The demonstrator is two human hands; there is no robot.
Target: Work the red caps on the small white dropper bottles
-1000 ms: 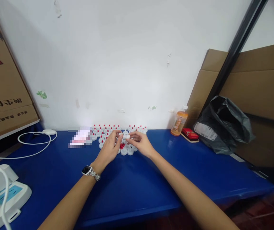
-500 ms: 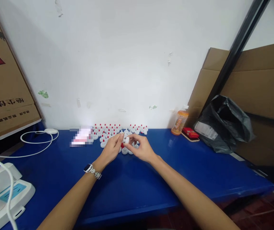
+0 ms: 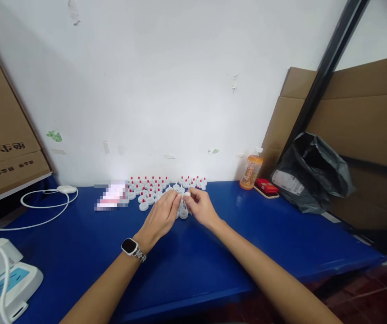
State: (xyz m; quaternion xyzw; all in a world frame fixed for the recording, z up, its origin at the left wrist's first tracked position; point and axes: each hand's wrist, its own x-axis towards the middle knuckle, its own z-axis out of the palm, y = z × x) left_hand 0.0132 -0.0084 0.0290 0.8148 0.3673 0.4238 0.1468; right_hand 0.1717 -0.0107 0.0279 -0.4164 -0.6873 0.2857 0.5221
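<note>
Both my hands meet over the blue table (image 3: pixel 193 256), just in front of a cluster of several white caps with red tips (image 3: pixel 152 186) near the wall. My right hand (image 3: pixel 200 208) pinches a small white cap (image 3: pixel 186 195) between thumb and fingers. My left hand (image 3: pixel 162 216), with a watch on its wrist, has its fingertips closed against the same cap from the left. What my left fingers hold is hidden by the hand. A few loose white caps (image 3: pixel 183 213) lie right under my hands.
An orange bottle (image 3: pixel 250 172) and a red box (image 3: pixel 266 186) stand at the back right, beside a black plastic bag (image 3: pixel 311 177) and cardboard sheets (image 3: pixel 365 130). A white cable and mouse (image 3: pixel 65 190) lie at the left. A white device (image 3: pixel 4 281) sits at the near left corner. A cardboard box (image 3: pixel 0 135) leans left.
My hands have drawn closer together around the white cap and shifted slightly right. The view has swung a little to the right.
</note>
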